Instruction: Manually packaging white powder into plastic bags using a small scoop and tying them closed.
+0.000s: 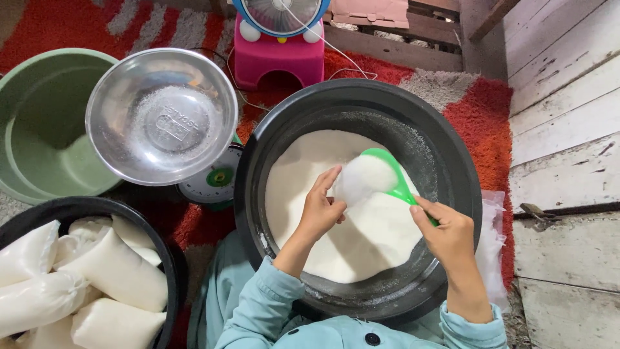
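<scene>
A big black basin (452,161) holds a heap of white granular powder (361,239). My right hand (449,236) grips the handle of a green scoop (394,171) heaped with the white powder, held over the basin. My left hand (320,210) holds a thin clear plastic bag (345,187) at the scoop's edge; the bag is hard to make out against the powder.
A steel bowl (161,113) rests on a kitchen scale (216,181) left of the basin. A green basin (45,123) stands at far left, a black tub (171,258) of filled white bags (116,271) at lower left. Pink stool (278,58), fan, wooden wall (568,129), and a stack of clear bags (494,245) surround them.
</scene>
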